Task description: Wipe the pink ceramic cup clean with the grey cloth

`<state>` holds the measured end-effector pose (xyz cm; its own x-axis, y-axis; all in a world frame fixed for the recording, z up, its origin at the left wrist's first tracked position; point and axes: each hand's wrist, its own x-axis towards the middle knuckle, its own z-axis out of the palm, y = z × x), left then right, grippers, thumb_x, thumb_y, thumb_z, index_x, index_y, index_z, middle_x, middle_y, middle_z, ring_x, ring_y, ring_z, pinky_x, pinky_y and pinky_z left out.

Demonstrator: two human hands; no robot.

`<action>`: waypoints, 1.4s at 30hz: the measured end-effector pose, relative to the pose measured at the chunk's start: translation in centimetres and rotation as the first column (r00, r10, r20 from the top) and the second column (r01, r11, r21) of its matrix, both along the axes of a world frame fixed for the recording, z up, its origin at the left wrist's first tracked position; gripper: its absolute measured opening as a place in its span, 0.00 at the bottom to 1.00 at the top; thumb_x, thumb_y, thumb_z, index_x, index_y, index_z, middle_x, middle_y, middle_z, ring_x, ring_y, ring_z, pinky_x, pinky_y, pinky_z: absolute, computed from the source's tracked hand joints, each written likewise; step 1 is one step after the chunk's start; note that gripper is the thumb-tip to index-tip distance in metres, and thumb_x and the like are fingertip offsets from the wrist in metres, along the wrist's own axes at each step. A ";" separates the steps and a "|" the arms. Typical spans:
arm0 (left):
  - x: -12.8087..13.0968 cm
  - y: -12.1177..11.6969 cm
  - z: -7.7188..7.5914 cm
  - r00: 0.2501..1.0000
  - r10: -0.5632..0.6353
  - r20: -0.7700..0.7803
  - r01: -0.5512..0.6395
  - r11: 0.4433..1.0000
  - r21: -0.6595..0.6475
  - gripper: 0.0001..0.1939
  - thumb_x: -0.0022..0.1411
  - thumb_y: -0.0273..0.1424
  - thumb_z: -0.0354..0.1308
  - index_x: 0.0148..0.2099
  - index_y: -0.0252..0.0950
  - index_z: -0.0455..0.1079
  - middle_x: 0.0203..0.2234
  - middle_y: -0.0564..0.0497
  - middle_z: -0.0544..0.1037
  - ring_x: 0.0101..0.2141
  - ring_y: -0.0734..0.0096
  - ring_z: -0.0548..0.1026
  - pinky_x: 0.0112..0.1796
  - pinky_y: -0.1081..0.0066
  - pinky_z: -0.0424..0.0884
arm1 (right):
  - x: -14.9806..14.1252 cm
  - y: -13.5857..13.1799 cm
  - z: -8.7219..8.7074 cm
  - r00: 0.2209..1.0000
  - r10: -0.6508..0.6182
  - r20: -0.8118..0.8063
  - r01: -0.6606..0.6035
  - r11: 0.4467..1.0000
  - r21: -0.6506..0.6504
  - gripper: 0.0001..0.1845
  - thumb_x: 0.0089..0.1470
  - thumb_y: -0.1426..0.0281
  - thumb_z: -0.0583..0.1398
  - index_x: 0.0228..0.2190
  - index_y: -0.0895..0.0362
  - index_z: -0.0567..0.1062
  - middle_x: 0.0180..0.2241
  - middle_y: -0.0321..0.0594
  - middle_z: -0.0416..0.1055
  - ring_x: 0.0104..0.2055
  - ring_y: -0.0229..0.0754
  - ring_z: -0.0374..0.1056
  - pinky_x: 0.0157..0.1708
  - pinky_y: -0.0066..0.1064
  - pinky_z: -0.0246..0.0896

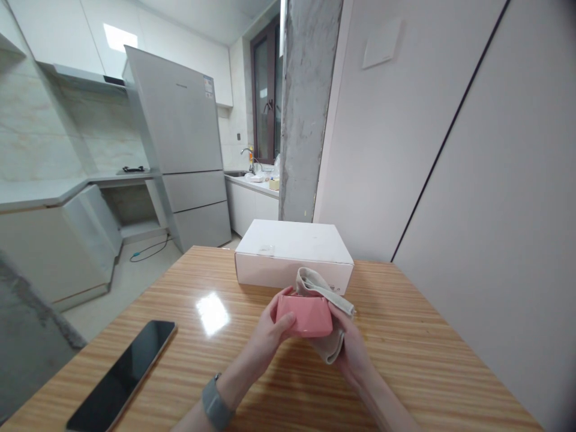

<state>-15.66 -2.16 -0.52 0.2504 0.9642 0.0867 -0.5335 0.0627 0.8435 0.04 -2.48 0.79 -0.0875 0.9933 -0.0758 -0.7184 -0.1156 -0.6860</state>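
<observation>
A pink bowl-shaped dish point(305, 317) is held above the wooden table point(418, 354), tipped on its side. My left hand point(270, 333) grips its left edge, with fingers curled round the rim. My right hand point(353, 348) is closed on a beige cloth point(321, 288) that is pressed against the dish's right side and drapes over its top and below it. A grey watch band sits on my left wrist.
A closed white box point(294, 252) lies on the table just behind the hands. A black phone point(123, 375) lies face up at the table's left front. A grey fridge point(180, 144) and kitchen counters stand beyond, with a wall close on the right.
</observation>
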 end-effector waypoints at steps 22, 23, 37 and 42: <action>0.3 0.7 -0.8 0.947 0.265 -0.183 -0.276 0.960 -0.042 0.33 0.48 0.38 0.67 0.55 0.36 0.64 0.43 0.43 0.75 0.41 0.61 0.75 0.41 0.68 0.71 | -0.4 -0.5 -0.3 0.997 -0.038 0.062 0.045 0.993 -0.111 0.25 0.41 0.50 0.67 0.37 0.54 0.81 0.40 0.42 0.80 0.52 0.54 0.70 0.53 0.43 0.62; 0.4 0.6 -0.8 0.938 0.286 -0.197 -0.298 0.954 -0.038 0.33 0.48 0.39 0.67 0.55 0.36 0.64 0.43 0.44 0.75 0.41 0.61 0.75 0.41 0.68 0.71 | -0.5 -0.6 -0.4 0.996 -0.033 0.079 0.042 0.993 -0.114 0.26 0.40 0.49 0.67 0.37 0.54 0.81 0.40 0.42 0.80 0.52 0.55 0.70 0.53 0.44 0.62; 0.2 0.2 -0.3 0.992 0.101 -0.069 -0.106 0.992 -0.074 0.48 0.45 0.41 0.70 0.65 0.33 0.56 0.54 0.36 0.70 0.55 0.51 0.67 0.52 0.62 0.65 | 1.0 0.3 0.3 0.995 -0.080 0.054 0.082 0.996 -0.031 0.25 0.46 0.48 0.63 0.37 0.55 0.81 0.40 0.44 0.80 0.51 0.56 0.70 0.49 0.43 0.65; 0.1 0.6 -1.0 0.992 0.045 -0.117 -0.044 0.999 0.009 0.50 0.38 0.45 0.73 0.62 0.35 0.60 0.49 0.36 0.74 0.47 0.48 0.73 0.45 0.59 0.70 | 0.3 -0.1 0.5 0.998 -0.002 0.070 0.002 1.000 -0.004 0.26 0.46 0.51 0.65 0.41 0.55 0.80 0.41 0.44 0.80 0.48 0.55 0.72 0.48 0.42 0.66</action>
<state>-15.61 -1.57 -1.51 0.2158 0.9743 0.0652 -0.4328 0.0356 0.9008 0.32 -2.56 1.29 -0.0799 0.9931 -0.0854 -0.6691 -0.1169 -0.7339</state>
